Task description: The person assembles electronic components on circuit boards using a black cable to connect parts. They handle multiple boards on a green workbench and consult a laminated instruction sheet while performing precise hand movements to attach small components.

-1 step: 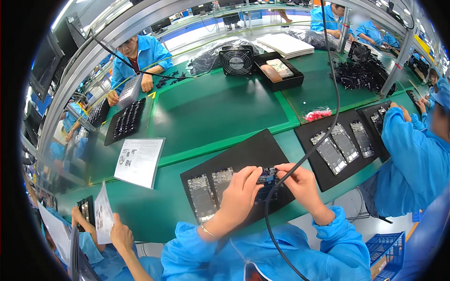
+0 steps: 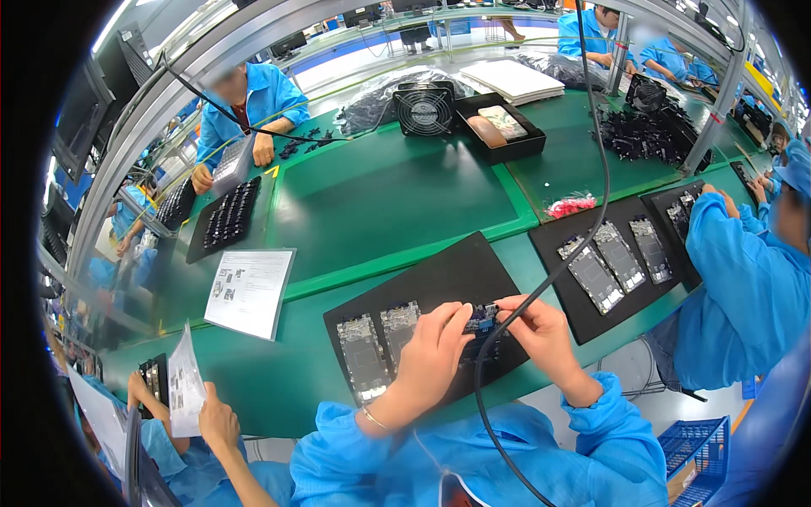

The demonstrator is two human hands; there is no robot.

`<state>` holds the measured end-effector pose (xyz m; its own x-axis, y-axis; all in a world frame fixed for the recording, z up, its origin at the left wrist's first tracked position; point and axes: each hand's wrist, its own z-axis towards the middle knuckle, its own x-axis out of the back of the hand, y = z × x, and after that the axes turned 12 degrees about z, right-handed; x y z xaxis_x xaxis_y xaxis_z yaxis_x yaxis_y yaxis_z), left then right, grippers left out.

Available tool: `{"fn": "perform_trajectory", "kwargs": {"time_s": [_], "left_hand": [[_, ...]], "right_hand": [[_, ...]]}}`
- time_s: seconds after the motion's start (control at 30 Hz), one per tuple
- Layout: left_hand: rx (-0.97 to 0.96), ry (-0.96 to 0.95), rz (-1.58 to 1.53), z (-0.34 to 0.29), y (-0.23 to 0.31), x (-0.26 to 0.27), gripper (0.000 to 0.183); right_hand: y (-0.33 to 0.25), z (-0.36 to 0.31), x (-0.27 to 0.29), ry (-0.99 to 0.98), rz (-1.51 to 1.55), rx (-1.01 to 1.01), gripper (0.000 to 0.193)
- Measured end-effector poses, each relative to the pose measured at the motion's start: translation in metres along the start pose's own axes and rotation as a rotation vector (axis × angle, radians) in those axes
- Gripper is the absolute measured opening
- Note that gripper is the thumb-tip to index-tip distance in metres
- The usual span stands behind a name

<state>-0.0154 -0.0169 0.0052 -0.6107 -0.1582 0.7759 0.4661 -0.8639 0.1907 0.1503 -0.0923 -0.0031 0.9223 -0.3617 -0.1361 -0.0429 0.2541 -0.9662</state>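
My left hand (image 2: 429, 351) and my right hand (image 2: 542, 338) are closed, thumb and fingers pinching the top end of a dark circuit board (image 2: 481, 323) from either side. The board is over the right part of a black mat (image 2: 448, 286); my fingers hide some of it, and I cannot tell whether its lower end touches the mat. To the left of my hands, a circuit board (image 2: 363, 359) lies flat on the mat. Another circuit board (image 2: 399, 325) lies beside it, partly behind my left hand.
A black cable (image 2: 541, 291) hangs across, in front of my right fingers. Rightward lies another black mat (image 2: 557, 237) with three boards, near a co-worker's blue sleeve (image 2: 735, 279). A printed sheet (image 2: 251, 291), a fan (image 2: 425, 110) and a black box (image 2: 515, 150) are on the green table (image 2: 397, 198).
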Motion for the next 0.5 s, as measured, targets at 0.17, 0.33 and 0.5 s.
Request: {"fn": "perform_trajectory", "kwargs": {"time_s": [0.17,0.33,0.5], "left_hand": [[-0.038,0.087,0.038,-0.007,0.009,0.001,0.050],[-0.039,0.074,0.045,-0.011,0.011,0.001,0.048],[-0.056,0.093,0.046,-0.012,0.011,0.003,0.047]], "right_hand": [[-0.004,-0.009,-0.005,0.021,0.044,0.020,0.013],[-0.007,-0.010,-0.005,0.014,-0.012,0.029,0.012],[-0.009,-0.010,-0.003,-0.017,0.006,0.007,0.010]]}}
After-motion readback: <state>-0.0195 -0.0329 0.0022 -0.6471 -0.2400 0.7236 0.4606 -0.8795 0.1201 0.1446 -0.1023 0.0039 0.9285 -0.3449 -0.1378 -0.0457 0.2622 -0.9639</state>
